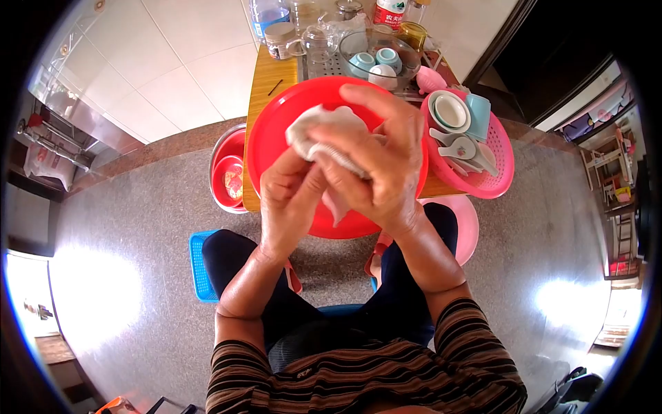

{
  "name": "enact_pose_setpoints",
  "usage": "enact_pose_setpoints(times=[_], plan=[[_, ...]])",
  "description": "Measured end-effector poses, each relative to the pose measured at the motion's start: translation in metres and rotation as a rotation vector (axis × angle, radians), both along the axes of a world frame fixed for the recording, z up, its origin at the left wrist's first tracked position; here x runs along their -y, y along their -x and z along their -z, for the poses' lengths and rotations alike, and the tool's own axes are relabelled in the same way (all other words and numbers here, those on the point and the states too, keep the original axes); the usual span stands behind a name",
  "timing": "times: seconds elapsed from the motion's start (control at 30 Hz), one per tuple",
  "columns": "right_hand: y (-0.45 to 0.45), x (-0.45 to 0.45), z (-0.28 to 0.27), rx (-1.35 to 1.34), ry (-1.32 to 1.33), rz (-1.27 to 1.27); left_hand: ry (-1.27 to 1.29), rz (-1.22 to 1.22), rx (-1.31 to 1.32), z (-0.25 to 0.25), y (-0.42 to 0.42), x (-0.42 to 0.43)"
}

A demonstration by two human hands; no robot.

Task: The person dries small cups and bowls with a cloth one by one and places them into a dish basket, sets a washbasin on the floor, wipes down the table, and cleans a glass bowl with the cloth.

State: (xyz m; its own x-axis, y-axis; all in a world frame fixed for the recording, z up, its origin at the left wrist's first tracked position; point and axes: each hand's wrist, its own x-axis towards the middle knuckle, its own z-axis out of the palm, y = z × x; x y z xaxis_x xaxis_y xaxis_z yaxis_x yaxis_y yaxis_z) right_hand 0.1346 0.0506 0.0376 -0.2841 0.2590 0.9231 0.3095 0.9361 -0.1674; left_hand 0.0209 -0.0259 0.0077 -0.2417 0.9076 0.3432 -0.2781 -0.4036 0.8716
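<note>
Over a large red basin (pixel 265 114), both of my hands are on a white cloth (pixel 321 123). My left hand (pixel 288 194) grips the cloth from the left, with thumb and fingers closed on it. My right hand (pixel 387 162) wraps it from the right, blurred by motion, with some fingers raised. A loose end of the cloth hangs below the hands. Whether anything sits inside the cloth cannot be made out.
On the wooden table (pixel 261 90) stand a glass bowl (pixel 405 77) with small cups, a glass teapot (pixel 319 45) and several jars. A pink basket (pixel 505 169) of dishes and spoons is at right. A metal-rimmed red bowl (pixel 215 181) and blue basket (pixel 200 269) are at left.
</note>
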Motion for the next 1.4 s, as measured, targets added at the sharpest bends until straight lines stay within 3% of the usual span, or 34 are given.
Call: enact_pose_setpoints(times=[0.03, 0.1, 0.17, 0.23, 0.37, 0.5, 0.67, 0.77, 0.83, 0.9, 0.97, 1.07, 1.2, 1.3, 1.37, 1.4], plan=[[-0.002, -0.002, 0.001, 0.001, -0.001, 0.000, -0.001, 0.000, 0.001, -0.002, 0.002, 0.001], [-0.007, -0.004, -0.003, -0.105, 0.245, -0.099, 0.054, 0.032, -0.305, -0.003, 0.007, 0.003], [-0.011, -0.004, -0.006, -0.114, 0.382, -0.170, 0.018, 0.068, -0.153, -0.004, 0.007, 0.000], [-0.011, -0.004, -0.007, -0.187, 0.563, -0.272, 0.081, 0.164, 0.207, -0.001, 0.011, -0.003], [-0.007, 0.001, -0.002, -0.017, 0.425, -0.062, 0.104, 0.297, 0.626, 0.001, 0.016, -0.011], [0.001, 0.007, 0.008, -0.005, 0.333, -0.080, 0.153, 0.171, 0.736, 0.002, 0.017, -0.015], [0.008, 0.006, 0.016, 0.007, 0.224, -0.050, 0.120, 0.178, 0.654, 0.003, 0.016, -0.013], [0.001, 0.006, 0.006, -0.008, 0.097, -0.097, 0.035, 0.150, 0.426, 0.005, 0.016, -0.010], [-0.007, 0.005, -0.005, -0.098, 0.088, -0.134, -0.043, 0.033, 0.071, 0.007, 0.019, -0.008], [-0.021, 0.001, -0.015, -0.093, 0.091, -0.113, -0.021, 0.014, 0.070, 0.004, 0.018, -0.008], [-0.029, -0.004, -0.013, -0.473, 0.422, -0.186, 0.017, -0.023, 0.062, 0.000, 0.017, -0.009], [-0.035, -0.021, -0.015, -0.708, 0.575, -0.324, 0.117, 0.141, 0.198, 0.002, 0.010, -0.010], [-0.043, -0.030, -0.016, -0.987, 0.588, -0.407, 0.222, 0.234, 0.346, 0.008, -0.001, -0.012], [-0.044, -0.023, -0.022, -1.118, 0.551, -0.533, 0.280, 0.263, 0.471, 0.013, -0.005, -0.016], [-0.035, -0.009, -0.021, -1.120, 0.672, -0.653, 0.290, 0.311, 0.491, 0.017, -0.005, -0.019], [-0.029, -0.010, -0.010, -0.991, 0.692, -0.578, 0.299, 0.344, 0.520, 0.017, -0.005, -0.019]])
